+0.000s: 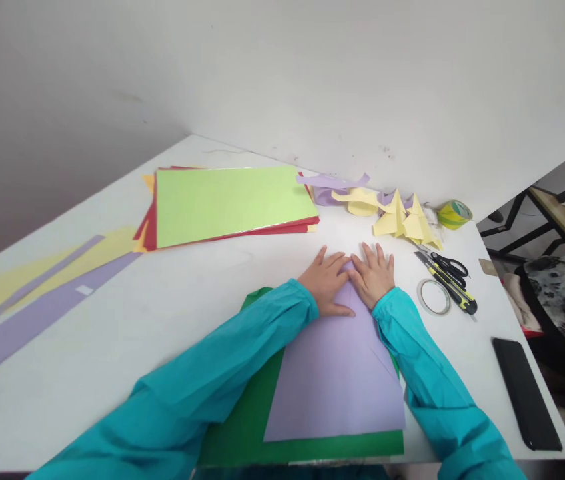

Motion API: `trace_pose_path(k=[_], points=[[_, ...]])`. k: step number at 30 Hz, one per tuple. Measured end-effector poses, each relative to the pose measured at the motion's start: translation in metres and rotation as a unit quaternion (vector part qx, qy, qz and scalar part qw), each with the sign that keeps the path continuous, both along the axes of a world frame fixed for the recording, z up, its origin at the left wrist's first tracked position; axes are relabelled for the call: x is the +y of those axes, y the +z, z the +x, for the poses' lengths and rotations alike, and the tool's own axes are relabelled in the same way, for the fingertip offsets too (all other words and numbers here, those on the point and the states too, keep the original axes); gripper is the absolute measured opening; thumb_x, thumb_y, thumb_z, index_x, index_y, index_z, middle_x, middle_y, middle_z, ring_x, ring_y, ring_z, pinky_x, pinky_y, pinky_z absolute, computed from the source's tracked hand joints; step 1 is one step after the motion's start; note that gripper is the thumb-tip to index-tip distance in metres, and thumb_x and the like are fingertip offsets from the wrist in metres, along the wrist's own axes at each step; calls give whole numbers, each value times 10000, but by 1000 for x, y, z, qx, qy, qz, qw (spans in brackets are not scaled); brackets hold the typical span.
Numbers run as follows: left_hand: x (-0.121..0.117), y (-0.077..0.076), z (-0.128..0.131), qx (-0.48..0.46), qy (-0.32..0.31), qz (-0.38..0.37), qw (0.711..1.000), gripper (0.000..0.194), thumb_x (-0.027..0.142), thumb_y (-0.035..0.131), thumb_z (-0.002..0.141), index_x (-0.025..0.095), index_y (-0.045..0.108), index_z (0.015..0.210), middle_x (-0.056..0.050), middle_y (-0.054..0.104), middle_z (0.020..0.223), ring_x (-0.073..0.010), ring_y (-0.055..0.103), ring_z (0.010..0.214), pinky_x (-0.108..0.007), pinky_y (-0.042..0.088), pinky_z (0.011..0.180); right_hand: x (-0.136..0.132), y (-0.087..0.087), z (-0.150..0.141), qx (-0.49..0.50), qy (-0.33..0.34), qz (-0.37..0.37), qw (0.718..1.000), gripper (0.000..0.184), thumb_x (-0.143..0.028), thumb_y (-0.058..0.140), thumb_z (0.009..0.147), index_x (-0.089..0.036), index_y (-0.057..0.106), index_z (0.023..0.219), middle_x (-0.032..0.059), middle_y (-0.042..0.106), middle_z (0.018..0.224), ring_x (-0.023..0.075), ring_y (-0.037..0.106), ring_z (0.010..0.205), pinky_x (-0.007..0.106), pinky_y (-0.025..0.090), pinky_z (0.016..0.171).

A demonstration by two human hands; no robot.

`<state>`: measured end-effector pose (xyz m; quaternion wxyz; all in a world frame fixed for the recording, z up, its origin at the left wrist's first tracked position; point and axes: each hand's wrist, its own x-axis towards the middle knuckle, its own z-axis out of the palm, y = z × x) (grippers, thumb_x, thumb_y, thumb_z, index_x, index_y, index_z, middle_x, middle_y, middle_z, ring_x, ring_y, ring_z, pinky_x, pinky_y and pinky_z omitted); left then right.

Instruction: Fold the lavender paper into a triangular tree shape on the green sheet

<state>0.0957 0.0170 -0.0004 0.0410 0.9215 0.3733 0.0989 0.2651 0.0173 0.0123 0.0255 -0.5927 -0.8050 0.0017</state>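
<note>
A sheet of purple paper [335,387] lies on a green sheet [242,427] at the table's front edge, narrowing toward its far end. My left hand [327,280] rests on the paper's upper left side, fingers spread and thumb pointing right. On the upper right side lies my right hand [373,275], also flat with its fingers apart. Both hands meet close together at the paper's narrow far tip, which they partly cover. Faint crease lines run across the purple paper.
Behind my hands lies a stack of green and red sheets [227,203]. Paper strips [52,313] lie left. Folded yellow paper pieces [405,220], a tape roll [455,215], scissors [450,265], a utility knife [450,285], a tape ring [434,297] and a black phone [526,393] are right.
</note>
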Motion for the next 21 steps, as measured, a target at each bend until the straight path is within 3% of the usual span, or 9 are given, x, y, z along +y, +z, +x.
trace_pose_path(k=[7, 21], points=[[1, -1, 0, 7, 1, -3, 1000, 925, 776, 578, 663, 79, 523, 1270, -246, 418, 1404, -407, 323, 1334, -647, 80, 1093, 0, -1, 0, 1, -7, -13, 1000, 499, -480, 317, 960, -286, 406, 1410, 60, 234, 1553, 349, 114, 1426, 645, 140, 1087], [0, -3, -1, -1, -1, -1, 1000, 926, 777, 578, 660, 83, 518, 1270, -248, 426, 1395, -410, 328, 1329, -646, 82, 1093, 1, -1, 2, 18, 10, 28, 999, 424, -463, 383, 949, -288, 552, 1296, 77, 312, 1519, 348, 150, 1417, 642, 146, 1085]])
